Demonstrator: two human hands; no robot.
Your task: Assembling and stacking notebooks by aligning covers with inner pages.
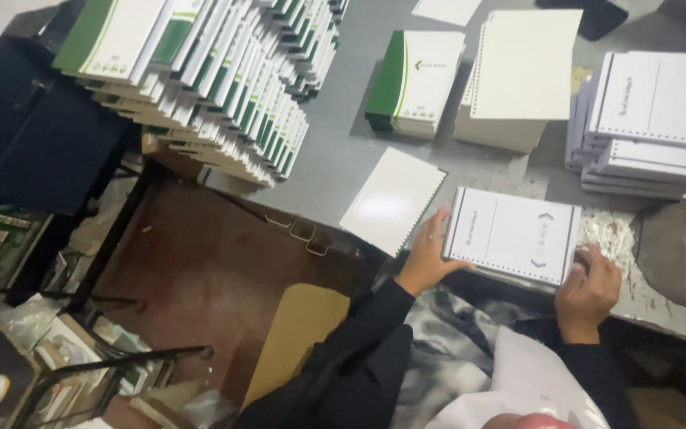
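I am looking down at my two hands on a grey table (343, 151). My left hand (425, 256) and my right hand (589, 287) are both grasping a white pad of punched pages (514, 236), one hand at each short end. The pad is lying flat at the near edge of the table, right in front of me.

I am guessing the pad is light but a bit floppy, since it is only loose sheets with a row of small holes along the edges. The pages look smooth and could slide apart, so holding both ends and squeezing them together seems best.

Just left of my left hand a plain white card (391, 199) is lying flat. Farther back are a short pile of green and white books (414, 79), a white stack (518, 79) and more punched pads (660, 127). A big leaning pile of books (208, 79) is sitting on the far left. Tiny paper bits (609, 234) are lying near my right hand. I am seeing no boxes or bins here.
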